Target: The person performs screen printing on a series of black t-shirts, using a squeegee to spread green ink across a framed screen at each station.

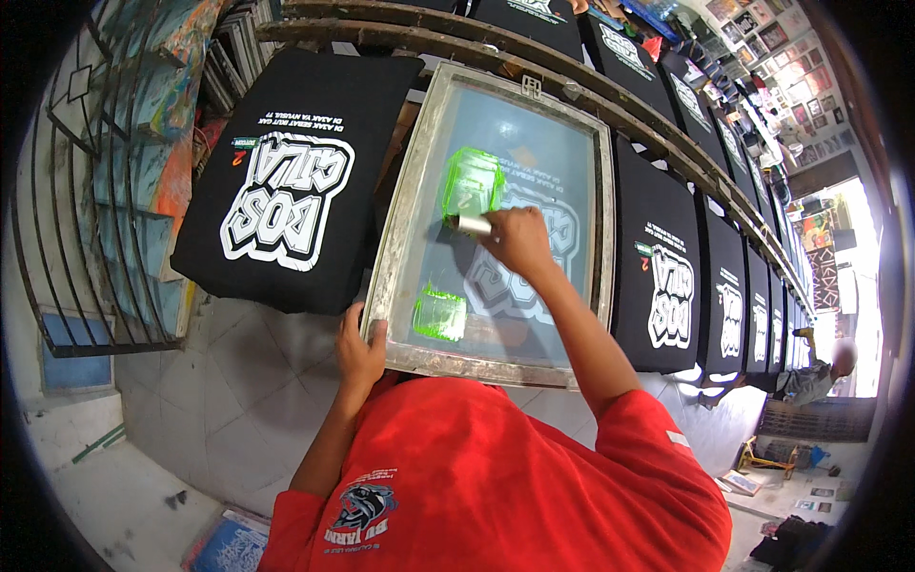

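In front of me lies a screen-printing frame (381, 296) with a worn, pale rim and bluish translucent mesh (505, 110). Its near left corner is gripped by my left hand (360, 355), thumb on the rim. My right hand (519, 243) is closed round a small squeegee (473, 225) with a pale handle, over the mesh. Bright green ink (473, 181) rings a patch beside the squeegee, and a second green-edged patch (439, 316) is nearer me. Block lettering shows faintly through the mesh. The squeegee's lower edge is hard to make out.
A black shirt (276, 181) with white lettering lies left of the frame. More printed black shirts (658, 267) line up to the right. Wooden rails (381, 40) run behind. A metal grille (86, 191) stands far left. Another person (810, 381) is at the far right.
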Demonstrator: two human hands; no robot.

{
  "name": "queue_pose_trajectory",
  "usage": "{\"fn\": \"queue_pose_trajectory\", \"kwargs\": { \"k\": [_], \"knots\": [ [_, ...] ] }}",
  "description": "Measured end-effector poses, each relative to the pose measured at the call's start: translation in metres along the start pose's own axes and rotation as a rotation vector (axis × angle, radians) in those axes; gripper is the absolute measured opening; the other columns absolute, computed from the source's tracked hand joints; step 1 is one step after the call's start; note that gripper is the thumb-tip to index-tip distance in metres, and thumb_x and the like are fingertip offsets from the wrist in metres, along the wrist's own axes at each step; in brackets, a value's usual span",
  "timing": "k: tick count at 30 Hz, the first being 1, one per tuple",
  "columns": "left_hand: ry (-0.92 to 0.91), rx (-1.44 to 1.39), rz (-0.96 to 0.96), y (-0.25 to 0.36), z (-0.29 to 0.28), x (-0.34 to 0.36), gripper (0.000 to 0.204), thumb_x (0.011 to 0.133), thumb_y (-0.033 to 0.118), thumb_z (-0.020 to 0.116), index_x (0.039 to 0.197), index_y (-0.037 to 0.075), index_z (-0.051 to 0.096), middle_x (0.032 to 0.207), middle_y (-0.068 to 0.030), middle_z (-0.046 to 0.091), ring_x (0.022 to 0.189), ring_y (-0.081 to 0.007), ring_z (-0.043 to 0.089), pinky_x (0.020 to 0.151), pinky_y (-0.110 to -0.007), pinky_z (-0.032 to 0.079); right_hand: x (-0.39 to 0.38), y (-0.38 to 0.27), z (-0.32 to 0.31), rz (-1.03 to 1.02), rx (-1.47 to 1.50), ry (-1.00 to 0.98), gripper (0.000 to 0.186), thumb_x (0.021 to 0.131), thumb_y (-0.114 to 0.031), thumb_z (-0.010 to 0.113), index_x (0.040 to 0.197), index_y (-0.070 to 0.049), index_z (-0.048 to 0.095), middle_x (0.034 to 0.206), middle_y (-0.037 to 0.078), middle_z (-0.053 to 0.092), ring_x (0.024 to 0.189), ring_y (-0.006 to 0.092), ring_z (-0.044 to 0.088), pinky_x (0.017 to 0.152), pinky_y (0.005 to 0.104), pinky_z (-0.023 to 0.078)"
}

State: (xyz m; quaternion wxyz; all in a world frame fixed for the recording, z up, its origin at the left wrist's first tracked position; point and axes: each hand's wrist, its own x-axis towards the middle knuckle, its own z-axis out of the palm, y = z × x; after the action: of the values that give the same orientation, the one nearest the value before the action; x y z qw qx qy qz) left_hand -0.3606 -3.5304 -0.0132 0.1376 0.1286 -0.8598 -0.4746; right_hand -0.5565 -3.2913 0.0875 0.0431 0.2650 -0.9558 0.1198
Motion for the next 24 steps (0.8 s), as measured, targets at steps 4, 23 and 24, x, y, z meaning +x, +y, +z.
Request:
{"fn": "queue_pose_trajectory", "kwargs": {
  "k": [4, 23, 24],
  "knots": [
    [-0.009, 0.044, 0.023, 0.004, -0.002, 0.003, 0.043, 0.083, 0.026, 0.063, 0.114, 0.001, 0.051, 0.106, -0.0210, 0.059, 0.099, -0.0401, 0.054, 0.086, -0.045, 0.042, 0.047, 0.024, -0.009, 0.072, -0.062, 0.077, 0.019, 0.068, -0.022, 0.072, 0.084, -0.013, 0.067, 0.073, 0.008, 0.066, 0.074, 0.0276, 0.063, 0.069, 0.0417, 0.043],
    [-0.033, 0.064, -0.008, 0.007, -0.003, 0.003, 0.045, 0.084, 0.029, 0.062, 0.116, -0.001, 0.051, 0.106, -0.0231, 0.058, 0.098, -0.0402, 0.056, 0.084, -0.045, 0.043, 0.063, 0.043, 0.009, 0.063, -0.072, 0.195, 0.021, 0.071, -0.021, 0.070, 0.089, -0.011, 0.066, 0.083, 0.008, 0.065, 0.079, 0.0285, 0.061, 0.072, 0.0417, 0.044],
    [-0.029, 0.062, -0.006, 0.007, -0.004, 0.002, 0.046, 0.084, 0.029, 0.062, 0.117, -0.001, 0.051, 0.106, -0.0232, 0.059, 0.098, -0.0402, 0.056, 0.084, -0.045, 0.043, 0.070, 0.049, 0.015, 0.067, -0.085, 0.190, 0.021, 0.070, -0.020, 0.070, 0.089, -0.011, 0.066, 0.084, 0.008, 0.066, 0.080, 0.0284, 0.061, 0.072, 0.0414, 0.044]
  ]
}}
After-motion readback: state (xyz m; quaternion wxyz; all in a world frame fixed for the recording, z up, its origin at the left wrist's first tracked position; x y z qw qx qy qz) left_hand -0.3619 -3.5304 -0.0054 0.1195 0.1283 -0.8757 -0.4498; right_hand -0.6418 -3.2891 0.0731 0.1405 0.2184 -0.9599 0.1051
